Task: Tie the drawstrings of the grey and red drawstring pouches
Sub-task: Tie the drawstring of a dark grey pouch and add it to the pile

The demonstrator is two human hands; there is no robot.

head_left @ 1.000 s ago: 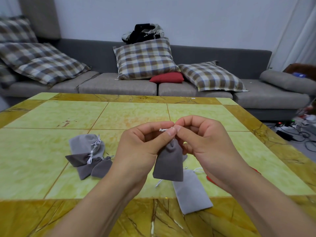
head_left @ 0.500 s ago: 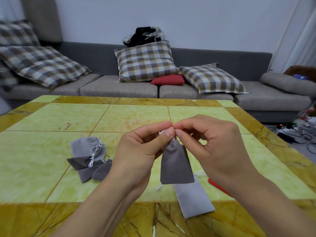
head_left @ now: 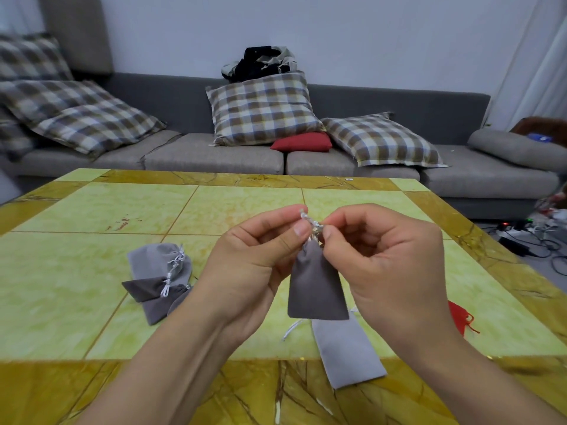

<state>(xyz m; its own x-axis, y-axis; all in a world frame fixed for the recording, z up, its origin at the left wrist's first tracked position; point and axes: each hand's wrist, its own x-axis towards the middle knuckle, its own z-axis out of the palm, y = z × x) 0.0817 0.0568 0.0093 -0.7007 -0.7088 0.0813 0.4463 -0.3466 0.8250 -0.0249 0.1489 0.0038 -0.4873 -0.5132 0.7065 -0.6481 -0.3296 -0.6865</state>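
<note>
Head view: dark grey velvet drawstring pouch (head_left: 317,283) held above yellow-green tiled surface (head_left: 92,271); white cord (head_left: 310,220) pinched by left hand (head_left: 257,271) and right hand (head_left: 389,268), knot unfinished. Tied grey pouches (head_left: 159,280) piled left. Light grey pouch (head_left: 349,354) and red pouch (head_left: 458,315) judged untied.

- Yellow-green tiled tabletop (head_left: 92,271) with a golden-brown border.
- Grey sofa (head_left: 214,151) behind it.
- Plaid cushions (head_left: 260,108) on the sofa, a red cushion (head_left: 302,142) between two.
- Dark bundle (head_left: 260,62) on the backrest.
- Cables (head_left: 527,240) on the floor, right.
</note>
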